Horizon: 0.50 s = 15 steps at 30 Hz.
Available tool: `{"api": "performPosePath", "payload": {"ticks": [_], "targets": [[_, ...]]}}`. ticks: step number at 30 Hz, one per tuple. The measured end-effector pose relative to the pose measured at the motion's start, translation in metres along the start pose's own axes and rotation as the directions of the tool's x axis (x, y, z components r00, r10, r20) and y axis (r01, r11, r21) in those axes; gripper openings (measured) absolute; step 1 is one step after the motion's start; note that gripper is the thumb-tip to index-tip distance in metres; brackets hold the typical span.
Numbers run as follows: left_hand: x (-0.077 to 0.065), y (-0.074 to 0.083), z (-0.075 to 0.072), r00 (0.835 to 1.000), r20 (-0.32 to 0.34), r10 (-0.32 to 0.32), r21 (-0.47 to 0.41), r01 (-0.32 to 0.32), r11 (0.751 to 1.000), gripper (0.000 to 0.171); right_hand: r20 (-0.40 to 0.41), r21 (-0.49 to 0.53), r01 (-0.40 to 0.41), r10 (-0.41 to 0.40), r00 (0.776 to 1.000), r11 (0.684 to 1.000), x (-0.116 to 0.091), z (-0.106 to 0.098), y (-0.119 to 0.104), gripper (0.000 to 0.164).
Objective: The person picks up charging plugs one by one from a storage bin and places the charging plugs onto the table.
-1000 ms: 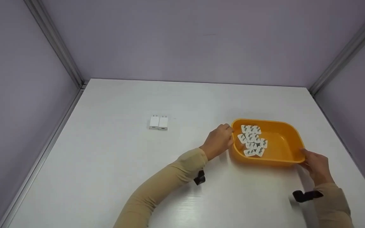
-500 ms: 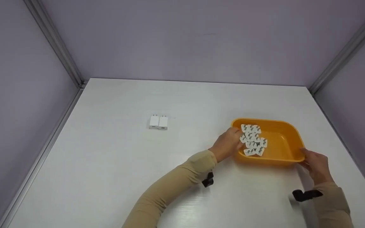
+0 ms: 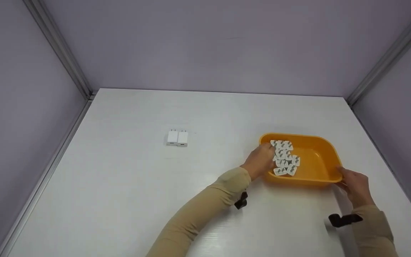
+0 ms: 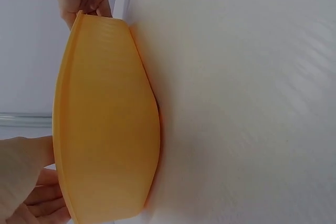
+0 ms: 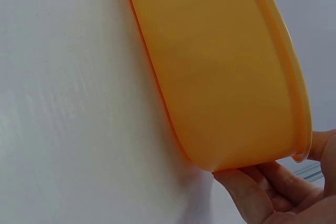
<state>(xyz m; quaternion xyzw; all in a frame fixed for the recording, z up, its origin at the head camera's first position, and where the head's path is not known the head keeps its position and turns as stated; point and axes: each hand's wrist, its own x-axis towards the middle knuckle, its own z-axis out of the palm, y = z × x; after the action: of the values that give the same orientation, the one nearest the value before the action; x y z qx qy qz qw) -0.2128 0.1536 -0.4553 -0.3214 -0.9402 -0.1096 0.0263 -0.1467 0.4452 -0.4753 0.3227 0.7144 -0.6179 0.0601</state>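
Observation:
An orange plastic tub (image 3: 314, 160) stands at the right of the white table. Packed in its left half are several white charger plugs (image 3: 283, 154), prongs facing up. My left hand (image 3: 260, 161) reaches over the tub's left rim, fingertips down among the nearest plugs. In the left wrist view its fingers (image 4: 47, 198) pass behind the rim; I cannot tell whether they pinch a plug. With my right hand (image 3: 356, 185) I hold the tub's near right corner, thumb at the rim and fingers (image 5: 247, 187) beneath, as the right wrist view shows.
Two more white charger plugs (image 3: 177, 138) lie side by side left of the table's middle, prongs pointing away. Pale walls (image 3: 205, 46) enclose the table (image 3: 120, 192) at the back and both sides. A black strap mount (image 3: 344, 220) is on my right wrist.
My left hand has moved right, from the outside of the tub's left rim to over the plugs inside, covering the leftmost one. The right hand and tub have stayed put.

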Motion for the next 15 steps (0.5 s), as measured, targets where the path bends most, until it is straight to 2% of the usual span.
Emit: {"api": "performPosePath", "payload": {"ticks": [4,9,13,15], "targets": [[0.003,0.004,0.001,1.0,0.018,-0.004,0.139,0.001,0.99,0.038,-0.004,-0.01,-0.012,0.012,1.0,1.0,-0.001,0.001,0.0,0.077],[0.006,0.009,0.004,0.999,0.038,0.008,0.329,-0.02,0.944,0.035,-0.002,-0.014,-0.026,0.026,1.0,1.0,-0.002,0.0,-0.001,0.078],[0.007,0.012,0.004,0.999,0.038,0.003,0.391,-0.017,0.92,0.032,-0.006,0.008,-0.021,0.021,1.0,1.0,-0.003,-0.001,-0.001,0.079],[0.005,0.013,0.004,1.0,0.011,0.009,0.423,-0.013,0.906,0.029,0.003,0.03,-0.006,0.006,1.0,1.0,-0.003,-0.001,0.0,0.075]]}}
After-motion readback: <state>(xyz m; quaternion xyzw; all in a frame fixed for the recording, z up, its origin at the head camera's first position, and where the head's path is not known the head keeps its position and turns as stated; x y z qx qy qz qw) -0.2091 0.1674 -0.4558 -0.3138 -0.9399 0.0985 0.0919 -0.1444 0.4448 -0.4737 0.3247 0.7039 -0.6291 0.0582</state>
